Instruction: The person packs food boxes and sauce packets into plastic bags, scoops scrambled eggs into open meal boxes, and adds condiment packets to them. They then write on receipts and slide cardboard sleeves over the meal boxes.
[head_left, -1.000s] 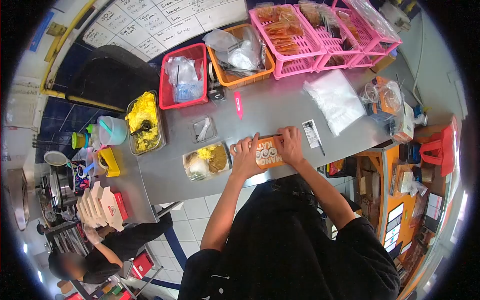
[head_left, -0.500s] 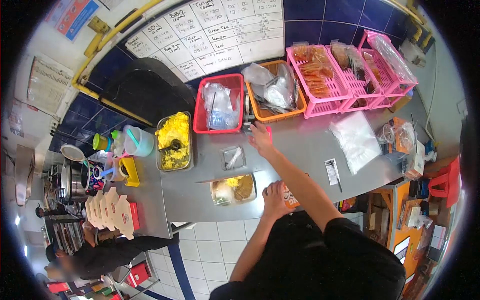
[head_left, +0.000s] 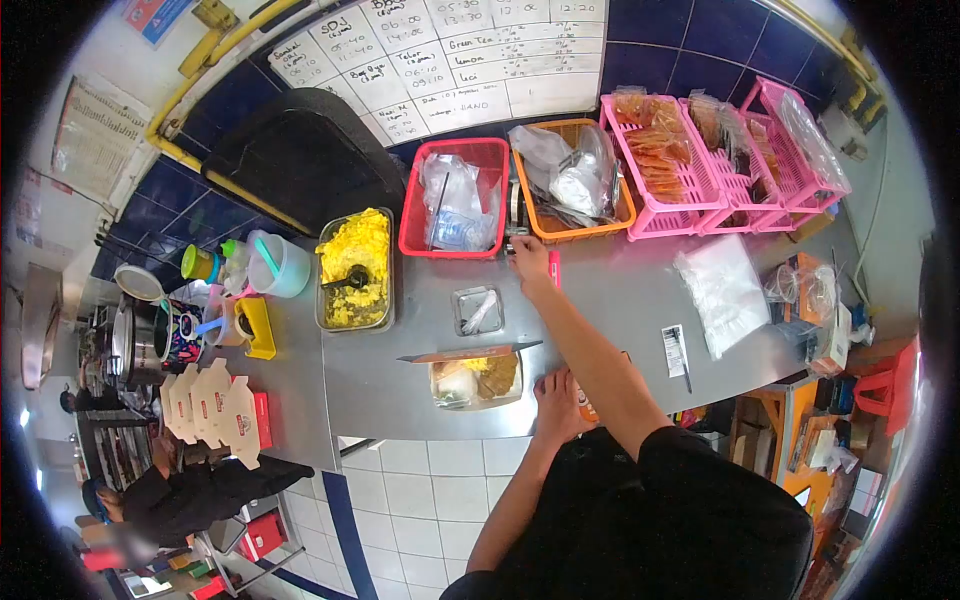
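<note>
My left hand (head_left: pixel 560 405) rests on an orange printed box (head_left: pixel 586 408) at the table's front edge, its fingers bent over the box. Reaching across the table, my right hand (head_left: pixel 528 258) has its fingers at a small dark object (head_left: pixel 512 245) between the red and orange baskets; what it grips is too small to make out. A pink marker (head_left: pixel 554 270) lies just right of that hand. Left of my left hand stands an open box (head_left: pixel 477 384) with rice, yellow food and brown food. Behind this box is a small clear container (head_left: pixel 478 311).
A tray of yellow food (head_left: pixel 355 270) stands at left. The red basket (head_left: pixel 453 198), orange basket (head_left: pixel 572 180) and pink racks (head_left: pixel 668 165) line the back. Plastic bags (head_left: pixel 722 295) and a paper slip (head_left: pixel 676 352) lie right. A co-worker is at lower left, near folded cartons (head_left: pixel 212 410).
My right hand has left the orange box and moved to the gap between the baskets. My left hand has stayed on the box. The camera view has shifted, and the open box's lid shows edge-on.
</note>
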